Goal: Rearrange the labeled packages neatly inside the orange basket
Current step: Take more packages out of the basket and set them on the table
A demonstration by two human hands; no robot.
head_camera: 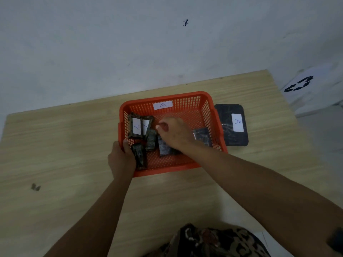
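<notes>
A pale wood-grain surface is filling most of the view, butting against a whitish wall behind it; on it, an orange basket with perforated walls is sitting near the middle, a white label marked "A" showing on its far wall; just beside the basket's right wall, touching or nearly touching it, a large flat dark package is lying on the surface with its own white "A" label facing up; inside the basket, several smaller dark packages are lying loosely at differing angles; two labelled ones are leaning side by side against the left wall, their white tags facing up; a tilted one is resting just below them; another is sitting at the near left corner; one is lying partly under the right wrist; one more is resting by the right wall; the left hand is gripping the basket's near left rim, fingers curled over the edge; the right hand is reaching into the middle of the basket, fingers bent loosely together above the packages, and whether it is pinching anything cannot be told; a small dark scrap is lying on the surface well to the left.
</notes>
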